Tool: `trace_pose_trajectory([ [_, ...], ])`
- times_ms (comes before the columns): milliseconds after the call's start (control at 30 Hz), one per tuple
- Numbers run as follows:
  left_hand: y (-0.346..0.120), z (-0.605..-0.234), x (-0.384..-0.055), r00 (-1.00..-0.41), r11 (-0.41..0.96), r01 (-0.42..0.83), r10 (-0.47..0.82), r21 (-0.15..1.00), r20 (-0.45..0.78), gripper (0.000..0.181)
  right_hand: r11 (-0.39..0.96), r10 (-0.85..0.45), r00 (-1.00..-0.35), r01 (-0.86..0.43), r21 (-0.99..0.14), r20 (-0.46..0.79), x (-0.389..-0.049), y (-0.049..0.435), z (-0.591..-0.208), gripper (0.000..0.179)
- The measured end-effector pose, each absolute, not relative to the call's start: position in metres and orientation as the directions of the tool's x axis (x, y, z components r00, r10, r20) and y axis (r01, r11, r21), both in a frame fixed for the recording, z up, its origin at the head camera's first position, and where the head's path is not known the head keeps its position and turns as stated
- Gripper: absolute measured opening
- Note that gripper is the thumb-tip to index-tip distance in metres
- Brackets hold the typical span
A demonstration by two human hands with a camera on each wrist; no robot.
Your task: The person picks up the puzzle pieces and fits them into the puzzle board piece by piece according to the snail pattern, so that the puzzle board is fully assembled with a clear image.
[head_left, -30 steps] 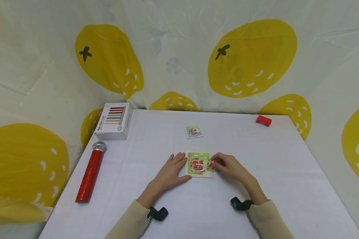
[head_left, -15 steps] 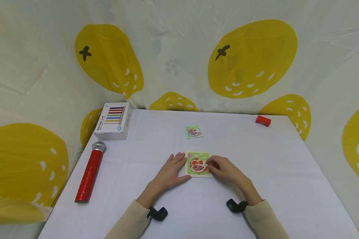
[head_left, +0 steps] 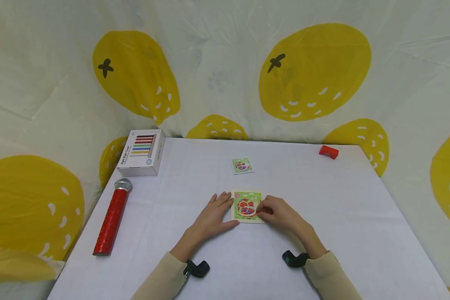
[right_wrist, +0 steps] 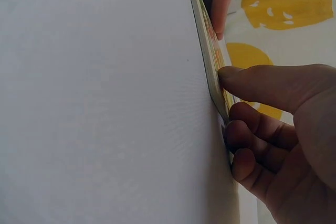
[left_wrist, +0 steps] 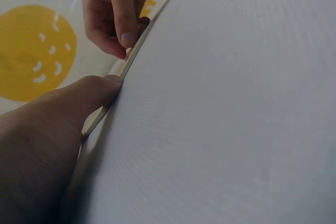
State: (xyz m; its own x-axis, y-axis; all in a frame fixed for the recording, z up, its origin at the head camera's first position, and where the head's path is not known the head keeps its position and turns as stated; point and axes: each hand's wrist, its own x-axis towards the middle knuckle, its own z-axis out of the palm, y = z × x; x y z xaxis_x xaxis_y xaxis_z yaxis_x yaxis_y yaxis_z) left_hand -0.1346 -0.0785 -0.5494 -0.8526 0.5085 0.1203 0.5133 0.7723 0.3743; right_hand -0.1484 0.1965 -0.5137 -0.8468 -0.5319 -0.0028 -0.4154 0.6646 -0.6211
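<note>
In the head view, a square wooden jigsaw puzzle (head_left: 243, 205) with a green border and a red and purple picture lies flat on the table. My left hand (head_left: 213, 218) rests at its left side, fingers extended along the edge and thumb at the near left corner. From the right, my right hand (head_left: 281, 213) reaches over the puzzle with bent fingers, pinching a puzzle piece that they mostly hide. The right wrist view has the right thumb (right_wrist: 257, 83) on the puzzle's top face and the other fingers curled at its edge.
A small picture card (head_left: 242, 166) of similar design lies behind the puzzle. At the left are a white box (head_left: 140, 152) with an abacus picture and a red glittery microphone (head_left: 112, 218). A red arched block (head_left: 328, 152) sits at the back right.
The right hand has moved left with a puzzle piece, from beside the puzzle's right edge onto its right part. The piece now lies within the picture. The left hand has stayed in place.
</note>
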Motion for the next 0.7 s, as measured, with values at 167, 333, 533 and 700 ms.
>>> trace_pose_trajectory([
  [167, -0.079, -0.548, -0.134, -0.854, 0.772, 0.508, 0.509, 0.382, 0.109, 0.08, 0.666, -0.53, -0.848, -0.421, -0.616, 0.006, -0.148, 0.194, -0.514, 0.01],
  [333, -0.079, -0.548, -0.135, -0.864, 0.759, 0.477, 0.496, 0.443, 0.08, 0.079, 0.683, -0.507, -0.862, -0.405, -0.608, 0.004, -0.148, 0.195, -0.511, 0.008],
  [533, -0.08, -0.542, -0.139, -0.876, 0.742, 0.444, 0.478, 0.503, 0.068, 0.067, 0.735, -0.424, -0.905, -0.368, -0.569, 0.037, -0.149, 0.195, -0.503, 0.01],
  [700, -0.079, -0.523, -0.148, -0.898, 0.748, 0.406, 0.432, 0.525, 0.078, 0.06, 0.749, -0.335, -0.923, -0.384, -0.54, 0.191, -0.155, 0.194, -0.495, 0.008],
])
